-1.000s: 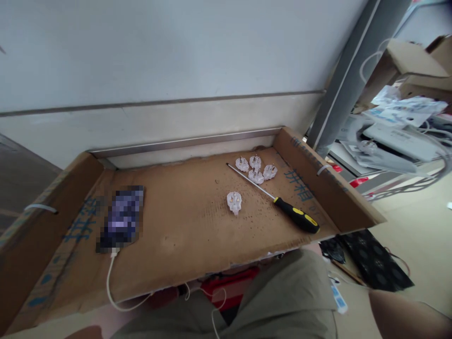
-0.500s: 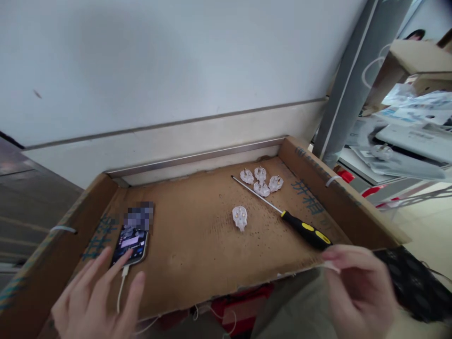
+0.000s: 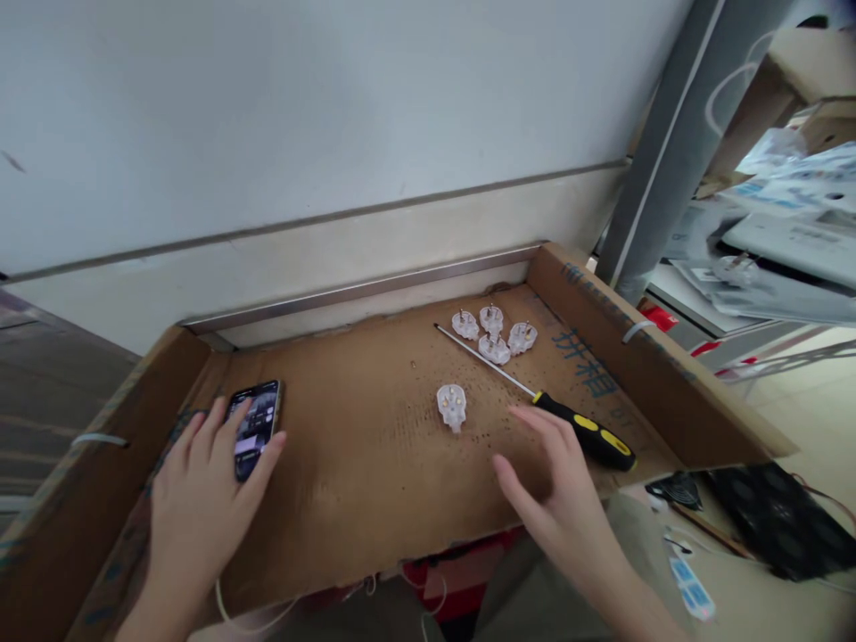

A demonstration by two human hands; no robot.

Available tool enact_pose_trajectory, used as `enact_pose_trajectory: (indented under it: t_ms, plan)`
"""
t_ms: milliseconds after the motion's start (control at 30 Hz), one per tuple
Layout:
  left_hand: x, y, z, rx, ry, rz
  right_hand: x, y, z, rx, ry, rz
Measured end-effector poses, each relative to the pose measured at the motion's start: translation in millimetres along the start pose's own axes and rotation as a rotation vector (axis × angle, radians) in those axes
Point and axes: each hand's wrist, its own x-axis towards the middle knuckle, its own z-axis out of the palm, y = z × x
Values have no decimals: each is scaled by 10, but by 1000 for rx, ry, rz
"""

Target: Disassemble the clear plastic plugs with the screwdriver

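Fingers spread — left hand point(image 3: 201, 481) touching phone point(image 3: 254, 428), right hand point(image 3: 555, 490) empty near screwdriver point(image 3: 535, 399).

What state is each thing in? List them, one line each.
Left hand: open, fingers spread over the phone, touching it.
Phone: flat on the cardboard tray, screen lit, cable at its near end.
Right hand: open, holding nothing, near the screwdriver handle.
Screwdriver: lying flat.
Lone plug: lying apart, pins up.
Four plugs: clustered by the screwdriver tip, pins up.
Cardboard tray: flattened open, sides folded up.
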Motion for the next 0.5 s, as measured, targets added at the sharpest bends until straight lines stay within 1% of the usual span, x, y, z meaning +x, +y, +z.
enact_pose_trajectory:
  t_ms: [33,67,100,167,200,233,267,333,400,500]
  plan:
    - [68,156,48,-30,-11,36,101,8,72,-62,-40,-9]
    - [131,333,105,-98,-46,113,201,13,153,-105,-77,-13]
    - [188,522,170,-179,-114,191,297,13,236,-118,-131,-10]
    - [277,890,314,-291,-296,368,456,3,390,-89,-237,-4]
    - [312,1046,386,-338,-382,435,516,-4,450,-69,-276,1]
    - [342,1172,454,-370,-449,477,565,-13,494,-53,-301,6]
    - [368,1264,514,-388,-492,484,604,-20,523,-43,-314,13]
    - [411,1357,605,-400,-522,466,665,-32,540,-26,-328,32]
    - [440,1370,657,-399,-510,449,713,-43,529,-4,-345,57]
    - [451,1365,687,-407,-493,436,767,-68,522,26,-354,110]
